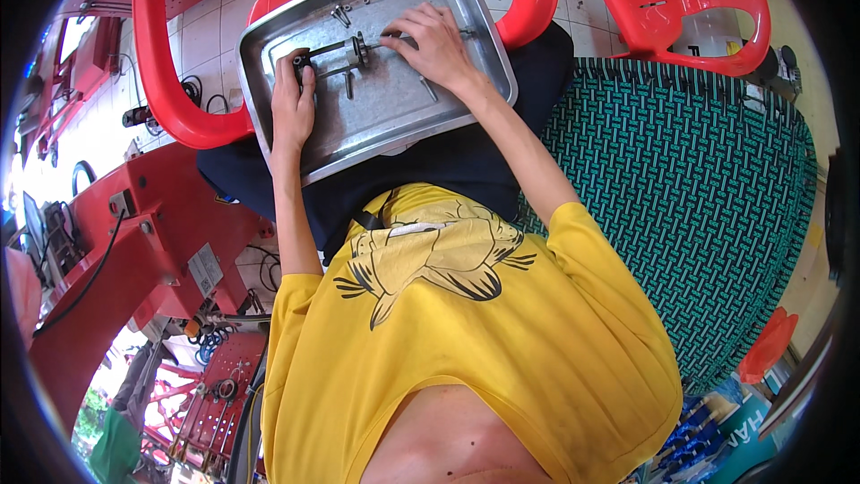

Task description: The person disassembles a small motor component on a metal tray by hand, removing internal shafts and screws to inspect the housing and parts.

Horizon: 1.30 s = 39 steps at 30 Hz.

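A shallow metal tray (367, 132) rests across my lap. Inside it lies a dark metal assembly (335, 60) with two end plates joined by rods. My left hand (291, 106) is closed round its left end, thumb against the near side. Over the tray's right half, my right hand (436, 49) has curled fingers round a thin metal rod (380, 44) that reaches toward the assembly's right plate; the fingers partly hide it. Small screws (340, 14) lie near the far rim. A bolt (348, 85) sits just below the assembly, and a short metal pin (428, 88) lies below my right hand.
The tray's far side meets a red plastic chair (166, 54) with arms. Another red chair (676, 0) stands at the far right. A green woven seat (681, 206) is on my right. Red metal machinery (170, 224) and cables are close on my left.
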{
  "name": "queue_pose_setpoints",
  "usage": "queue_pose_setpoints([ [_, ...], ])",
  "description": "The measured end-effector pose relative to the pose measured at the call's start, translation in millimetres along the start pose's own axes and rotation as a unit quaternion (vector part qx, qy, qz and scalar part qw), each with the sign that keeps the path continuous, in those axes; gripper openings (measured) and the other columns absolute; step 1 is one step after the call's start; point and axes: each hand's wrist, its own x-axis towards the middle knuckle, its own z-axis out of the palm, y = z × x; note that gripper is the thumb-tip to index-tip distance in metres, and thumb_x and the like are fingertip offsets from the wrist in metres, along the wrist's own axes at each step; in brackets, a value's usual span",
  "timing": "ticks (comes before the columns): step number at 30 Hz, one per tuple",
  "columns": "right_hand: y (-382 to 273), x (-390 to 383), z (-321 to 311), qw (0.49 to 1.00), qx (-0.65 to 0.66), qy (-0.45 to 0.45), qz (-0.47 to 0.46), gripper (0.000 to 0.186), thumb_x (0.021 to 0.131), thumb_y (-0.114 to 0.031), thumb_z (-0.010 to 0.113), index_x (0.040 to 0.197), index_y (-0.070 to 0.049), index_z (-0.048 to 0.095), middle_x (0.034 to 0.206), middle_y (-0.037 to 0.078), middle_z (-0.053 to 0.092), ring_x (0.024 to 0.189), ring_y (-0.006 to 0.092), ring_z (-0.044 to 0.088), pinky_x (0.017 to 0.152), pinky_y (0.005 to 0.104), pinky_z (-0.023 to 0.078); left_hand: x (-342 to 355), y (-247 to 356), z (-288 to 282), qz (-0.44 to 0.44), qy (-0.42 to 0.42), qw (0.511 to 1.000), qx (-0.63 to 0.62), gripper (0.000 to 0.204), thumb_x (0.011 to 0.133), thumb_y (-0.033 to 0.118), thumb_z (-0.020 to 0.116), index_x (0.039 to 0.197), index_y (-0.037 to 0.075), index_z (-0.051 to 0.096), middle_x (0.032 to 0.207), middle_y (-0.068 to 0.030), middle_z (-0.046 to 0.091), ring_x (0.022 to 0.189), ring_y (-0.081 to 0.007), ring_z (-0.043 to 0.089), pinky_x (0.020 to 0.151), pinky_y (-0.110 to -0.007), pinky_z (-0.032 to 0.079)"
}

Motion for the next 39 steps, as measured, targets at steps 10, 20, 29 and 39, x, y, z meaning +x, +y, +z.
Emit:
queue_pose_setpoints([
  [10,2.9,-1.5,1.6,0.999,0.006,-0.031,0.023,0.022,0.093,-0.036,0.074,0.095,-0.016,0.082,0.098,-0.003,0.076,0.102,0.0195,0.061,0.097,0.0376,0.037,-1.1,-1.6,0.0,0.007,0.002,1.000,0.004,0.035,0.111,0.026,0.051,0.136,0.002,0.054,0.128,-0.0225,0.059,0.124,-0.0423,0.058,0.106,-0.043,0.045],
  [20,2.6,-0.3,-3.9,1.000,0.019,-0.009,0.020,0.023,0.081,-0.037,0.083,0.091,-0.017,0.078,0.099,-0.004,0.073,0.102,0.0215,0.061,0.095,0.0406,0.039,0.0,-3.1,0.5,0.013,0.000,1.000,0.000,0.035,0.111,0.027,0.051,0.136,0.003,0.054,0.128,-0.0228,0.059,0.124,-0.0432,0.058,0.105,-0.044,0.045],
  [29,7.0,-2.9,9.9,0.998,-0.062,0.004,0.005,0.021,0.087,-0.035,0.080,0.095,-0.015,0.079,0.099,-0.002,0.075,0.106,0.0214,0.064,0.098,0.0386,0.039,0.8,-7.8,2.1,0.014,-0.001,1.000,-0.005,0.034,0.110,0.025,0.052,0.136,0.002,0.053,0.127,-0.0239,0.059,0.122,-0.0447,0.058,0.104,-0.045,0.045],
  [39,-3.3,3.9,-8.5,0.999,0.013,-0.036,0.028,0.026,0.089,-0.039,0.080,0.095,-0.013,0.079,0.100,-0.001,0.075,0.107,0.0218,0.063,0.101,0.0386,0.038,0.0,-0.6,-0.9,0.027,0.016,0.999,-0.012,0.032,0.109,0.022,0.052,0.134,0.002,0.054,0.125,-0.0240,0.061,0.120,-0.0457,0.059,0.101,-0.047,0.047],
])
